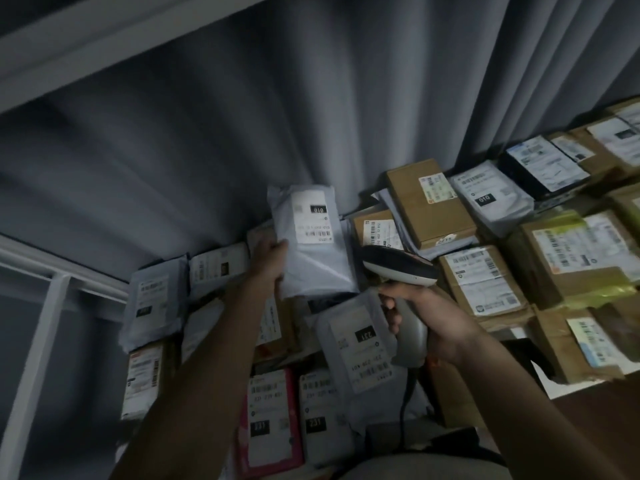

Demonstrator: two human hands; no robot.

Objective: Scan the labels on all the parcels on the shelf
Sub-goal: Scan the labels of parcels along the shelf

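While the shelf (588,388) lies crowded with parcels, the right hand (429,323) is wrapped around the grip of a corded barcode scanner (401,271), whose head points toward the upper left. Just beyond it, the left hand (268,261) clamps the left edge of a grey poly mailer (311,268), lifted above the pile with its white label (313,218) facing the camera. Farther right sit cardboard boxes (429,202), and a grey curtain (277,116) hangs behind.
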